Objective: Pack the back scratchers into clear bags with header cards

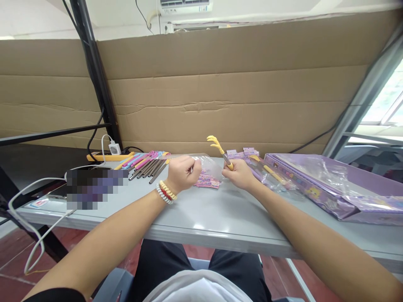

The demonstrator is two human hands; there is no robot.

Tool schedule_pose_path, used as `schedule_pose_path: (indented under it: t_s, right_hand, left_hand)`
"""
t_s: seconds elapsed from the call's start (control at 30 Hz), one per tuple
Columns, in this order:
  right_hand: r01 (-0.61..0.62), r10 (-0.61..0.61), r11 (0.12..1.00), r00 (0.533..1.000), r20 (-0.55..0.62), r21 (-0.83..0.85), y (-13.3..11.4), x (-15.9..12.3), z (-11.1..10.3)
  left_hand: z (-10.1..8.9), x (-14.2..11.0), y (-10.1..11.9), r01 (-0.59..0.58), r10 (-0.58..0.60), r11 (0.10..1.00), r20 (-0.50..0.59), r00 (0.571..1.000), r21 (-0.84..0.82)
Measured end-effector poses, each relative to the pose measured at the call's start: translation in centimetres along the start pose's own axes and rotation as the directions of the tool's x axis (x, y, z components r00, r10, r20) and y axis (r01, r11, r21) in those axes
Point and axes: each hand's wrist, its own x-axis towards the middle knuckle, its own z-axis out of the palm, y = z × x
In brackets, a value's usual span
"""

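My right hand [241,173] is closed around the handle of a back scratcher [227,160] with a yellow hand-shaped head that points up and left. Closed into a fist, my left hand [183,173] is level with it on the left; what its fingers hold, if anything, is hidden. Clear plastic bags [210,165] lie just behind and beside that fist. Below them is a small stack of pink printed cards [208,181]. Several loose back scratchers [146,167], with metal rods and coloured handles, lie left of my left hand.
Bagged back scratchers [270,170] with purple header cards lie right of my right hand. A purple box [327,197] with clear plastic stands at the right. At the left are a blurred-out object [94,186], a white cable and a power strip [107,157]. Cardboard [220,92] walls the table's [220,218] back.
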Motion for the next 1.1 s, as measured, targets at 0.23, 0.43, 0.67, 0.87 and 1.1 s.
schedule_pose_path:
  t_s: [0.23,0.43,0.67,0.87,1.1]
  right_hand:
    - [-0.029,0.025,0.995,0.999,-0.036,-0.099,-0.1,0.1,-0.1]
    - [-0.012,0.002,0.986,0.998,-0.060,-0.167,-0.3,0.1,-0.1]
    - [0.069,-0.065,0.996,0.995,0.082,-0.059,-0.6,-0.2,-0.1]
    - [0.080,-0.080,0.997,0.979,0.187,0.009,-0.8,-0.4,-0.2]
    - [0.035,-0.130,0.936,0.959,0.251,0.351,-0.7,-0.6,-0.2]
  left_hand:
    - [-0.1,-0.2,0.9,-0.270,0.268,0.963,0.120,0.956,-0.006]
    - [-0.1,-0.5,2.0,-0.254,0.272,0.956,0.114,0.956,-0.148]
    - [0.1,-0.4,1.5,-0.197,0.211,0.977,0.229,0.950,-0.079]
    - [0.4,-0.3,1.6,-0.076,0.130,0.987,0.425,0.896,-0.142]
    - [0.5,-0.4,1.4,-0.038,0.178,0.974,0.651,0.738,-0.223]
